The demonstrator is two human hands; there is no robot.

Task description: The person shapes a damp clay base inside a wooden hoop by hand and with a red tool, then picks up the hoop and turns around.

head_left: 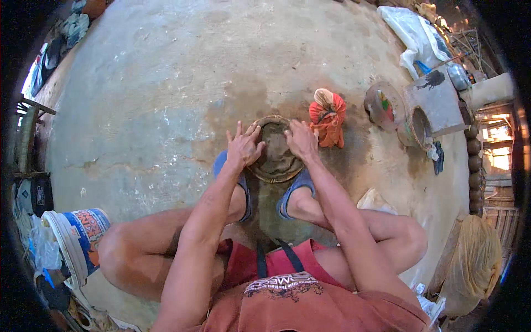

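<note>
A round shallow dish (pixel 270 178) with a pale brown rim sits on the floor between my feet. Dark wet clay (pixel 275 145) lines it, smeared and uneven inside. My left hand (pixel 243 145) rests over the dish's left rim, fingers spread and the thumb against the clay's edge. On the opposite rim lies my right hand (pixel 302 141), palm down with fingers apart, its thumb reaching inward to the clay. Part of the rim is covered by both hands. Just right of my right hand stands a bunched orange cloth (pixel 331 130) with a pale rounded top.
Blue sandals (pixel 283 203) on my feet flank the dish. To the right are a round bowl (pixel 381 108), a tilted round container (pixel 421 126) and a grey slab (pixel 437 102). A white-and-blue bucket (pixel 88 238) stands at left. Wet patches darken the concrete floor (pixel 166 99).
</note>
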